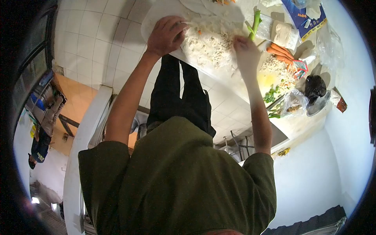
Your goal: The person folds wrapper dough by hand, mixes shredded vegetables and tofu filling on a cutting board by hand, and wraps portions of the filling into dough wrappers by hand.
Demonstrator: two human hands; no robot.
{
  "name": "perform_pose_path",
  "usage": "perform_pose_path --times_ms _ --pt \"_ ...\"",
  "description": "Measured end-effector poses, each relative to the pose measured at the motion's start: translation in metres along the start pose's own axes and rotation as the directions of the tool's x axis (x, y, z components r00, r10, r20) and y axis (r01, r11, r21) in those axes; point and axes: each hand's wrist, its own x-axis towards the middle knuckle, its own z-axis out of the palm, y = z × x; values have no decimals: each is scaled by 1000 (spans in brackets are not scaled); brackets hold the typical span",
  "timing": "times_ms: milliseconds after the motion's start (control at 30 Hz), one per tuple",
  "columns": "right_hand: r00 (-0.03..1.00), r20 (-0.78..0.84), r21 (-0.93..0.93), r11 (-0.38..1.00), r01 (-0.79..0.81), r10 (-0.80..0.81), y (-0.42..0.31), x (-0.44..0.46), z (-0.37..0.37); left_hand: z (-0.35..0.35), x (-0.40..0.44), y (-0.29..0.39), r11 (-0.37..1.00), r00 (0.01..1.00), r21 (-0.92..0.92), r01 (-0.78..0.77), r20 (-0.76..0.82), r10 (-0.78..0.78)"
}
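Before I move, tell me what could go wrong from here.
The crumbly pale food spreads near the counter edge facing your legs, so a sweep of the hands could send crumbs onto the tiled floor.
Your right hand is close to the green stalk and the carrots; a wide swing might knock them.
The second crumbly heap lies beside those carrots, so a nudge could mix them.
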Motion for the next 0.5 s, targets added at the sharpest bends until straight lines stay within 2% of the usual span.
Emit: perform_pose_path --times_ms 33,100,167,267,367,467,500 --pt "995 -98 107 994 18 -7 -7 24 6 0 2 -1 1000 1000 0 5 3 -5" --pt "982 -145 322 933 162 -121 -10 77 22 -1 1 1 1000 1000 -8 0 -12 0" --pt "970 -104 21 975 221 -218 -37 122 23 -2 1 1 1000 1000 -6 -9 -8 9" --pt "873 -8 -69 872 485 -487 -54 165 31 -3 4 2 1000 1000 4 -29 3 29" --pt "908 82 -230 879 417 -410 -87 139 7 -1 2 0 999 999 -12 -35 -13 34" --pt "917 189 -238 890 390 -351 -40 85 0 -2 2 -1 999 1000 -45 -26 -15 25" --pt "923 256 -260 899 352 -287 -34 64 -3 -1 2 -2 999 1000 -52 -13 -3 13"
